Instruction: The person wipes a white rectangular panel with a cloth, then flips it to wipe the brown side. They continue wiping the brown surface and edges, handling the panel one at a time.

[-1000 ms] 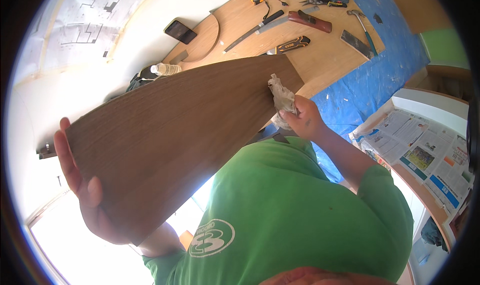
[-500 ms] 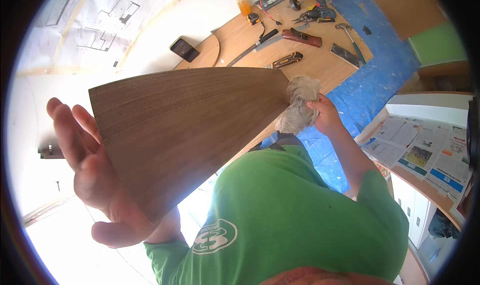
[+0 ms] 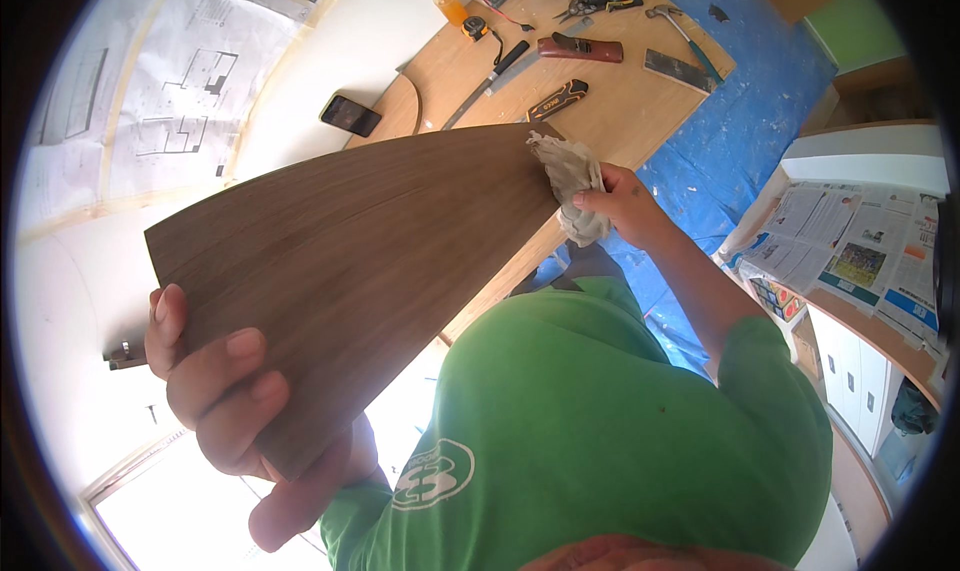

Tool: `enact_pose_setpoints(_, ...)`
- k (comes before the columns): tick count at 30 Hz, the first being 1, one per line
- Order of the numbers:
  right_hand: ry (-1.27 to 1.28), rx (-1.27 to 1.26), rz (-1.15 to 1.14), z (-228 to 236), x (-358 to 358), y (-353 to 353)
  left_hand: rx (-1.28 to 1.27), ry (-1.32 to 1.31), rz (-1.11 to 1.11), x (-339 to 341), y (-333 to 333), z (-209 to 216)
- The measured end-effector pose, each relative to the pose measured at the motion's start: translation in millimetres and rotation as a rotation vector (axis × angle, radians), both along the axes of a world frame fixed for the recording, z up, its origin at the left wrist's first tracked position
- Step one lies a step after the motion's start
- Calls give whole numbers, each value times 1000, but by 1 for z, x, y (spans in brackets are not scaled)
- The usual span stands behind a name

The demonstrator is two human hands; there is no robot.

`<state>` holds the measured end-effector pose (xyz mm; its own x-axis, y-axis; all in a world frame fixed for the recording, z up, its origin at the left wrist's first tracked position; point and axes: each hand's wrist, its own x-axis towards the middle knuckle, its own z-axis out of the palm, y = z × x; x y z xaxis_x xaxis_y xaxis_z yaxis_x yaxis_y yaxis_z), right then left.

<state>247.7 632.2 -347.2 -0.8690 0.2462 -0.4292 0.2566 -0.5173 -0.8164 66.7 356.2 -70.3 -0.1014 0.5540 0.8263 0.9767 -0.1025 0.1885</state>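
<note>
Dark wood-grain panel (image 3: 350, 261): aloft, far end toward desk (image 3: 625, 121) | left hand (image 3: 225, 391): fingers curled round near end | right hand (image 3: 625, 206): fingers pinching crumpled cloth (image 3: 575, 176) at far end | likely stiff, fairly light; grip opposite edges

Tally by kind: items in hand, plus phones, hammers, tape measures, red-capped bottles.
Brown board, in left hand: 1
Cloth, in right hand: 1
Phone: 1
Hammer: 1
Tape measure: 1
Red-capped bottle: 1
Total: 6
</note>
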Motion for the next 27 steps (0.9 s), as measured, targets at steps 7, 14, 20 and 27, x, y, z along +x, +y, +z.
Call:
enact_pose_setpoints(7, 72, 256, 107, -10, -7, 11, 45, -1, -29, -1, 15, -2)
enact_pose_setpoints(14, 120, 432, 201, 2, -12, 12, 56, -22, -14, 0, 11, -4)
enact_pose_setpoints(20, 335, 600, 262, 45, -21, -1, 44, -24, -2, 1, 5, -7)
enact_pose_setpoints(27, 324, 739, 266, 28, -20, 5, 101, 8, -15, -3, 10, -10)
